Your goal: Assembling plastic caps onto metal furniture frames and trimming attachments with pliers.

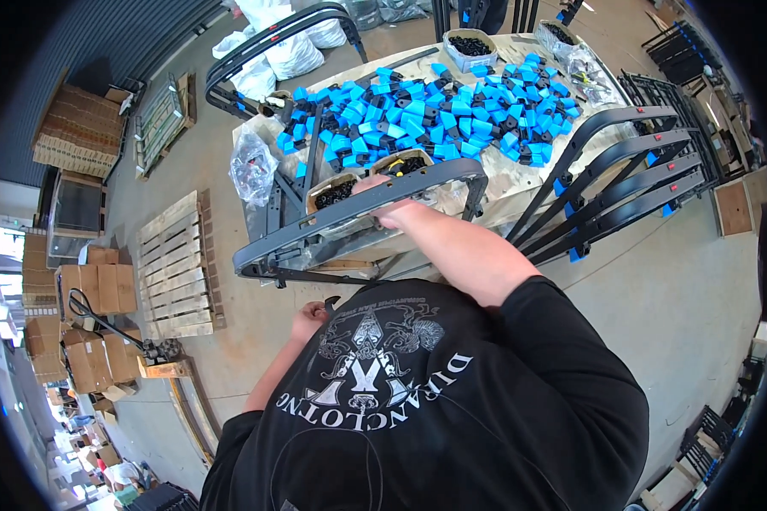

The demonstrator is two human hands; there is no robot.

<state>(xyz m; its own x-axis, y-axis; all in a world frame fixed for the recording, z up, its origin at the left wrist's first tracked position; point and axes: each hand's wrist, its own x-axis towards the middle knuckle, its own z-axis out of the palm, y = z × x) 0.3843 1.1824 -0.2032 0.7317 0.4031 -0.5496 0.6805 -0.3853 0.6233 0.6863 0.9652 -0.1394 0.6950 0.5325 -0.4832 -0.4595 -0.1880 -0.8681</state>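
Observation:
My right hand [385, 203] is wrapped round the long bar of a black metal frame [307, 228] that lies across the near side of the table. The frame has rounded ends, and its right end [464, 170] bends down. Low beside my body, my left hand [309, 320] is closed on a small black curved piece [331, 302]; its exact kind is too small to make out. Just past the bar stand two boxes of small black parts, a left box [332, 192] and a right box [413, 160]. Something yellow and black [395, 169] lies in the right one.
A heap of blue and black plastic pieces [418, 115] covers much of the table [503, 183]. Several similar black frames [622, 183] lean at the right edge; another frame [273, 38] stands far left. A clear plastic bag [253, 166], a pallet [175, 268] and a pallet jack [158, 349] are leftward.

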